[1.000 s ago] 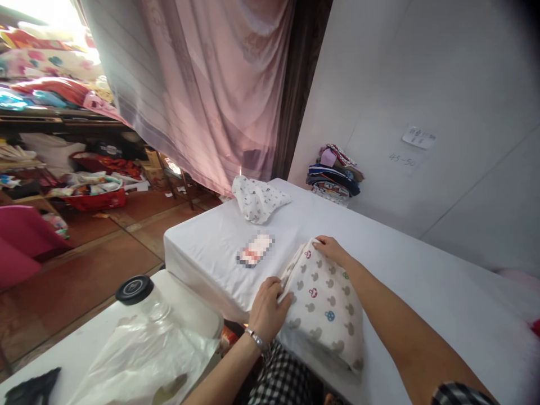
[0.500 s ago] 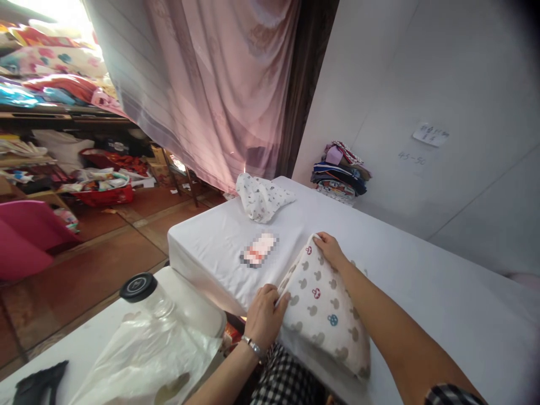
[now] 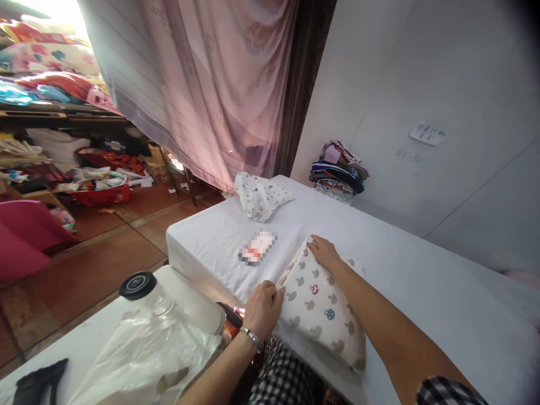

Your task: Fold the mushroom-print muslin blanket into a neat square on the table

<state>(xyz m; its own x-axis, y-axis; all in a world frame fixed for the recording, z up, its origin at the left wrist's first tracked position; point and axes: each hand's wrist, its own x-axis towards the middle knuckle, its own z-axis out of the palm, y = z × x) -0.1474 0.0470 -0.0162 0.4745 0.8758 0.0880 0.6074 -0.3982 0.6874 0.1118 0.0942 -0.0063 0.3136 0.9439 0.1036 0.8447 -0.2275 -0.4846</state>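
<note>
A white cloth with a mushroom print [image 3: 323, 309] lies folded at the near edge of the white-covered table [image 3: 405, 270]. My left hand [image 3: 264, 306] pinches its near left corner, fingers closed on the fabric edge. Up at the far corner, my right hand [image 3: 324, 251] grips the same edge between thumb and fingers. The edge runs straight between the two hands. A blurred-out phone-like object [image 3: 257, 247] rests on the table beyond my left hand. Farther back lies a crumpled white cloth with small dark prints [image 3: 261, 197].
To the left, a white surface [image 3: 25, 354] holds a clear jar with a black lid [image 3: 138, 286], a plastic bag [image 3: 147, 354] and a black item [image 3: 40, 382]. Folded clothes [image 3: 337, 171] are stacked by the wall. A pink curtain [image 3: 219, 84] hangs behind; a pink chair [image 3: 23, 236] stands left.
My right hand has shifted slightly down and left with the cloth's far corner. The left hand keeps its hold. The whole view has moved a little.
</note>
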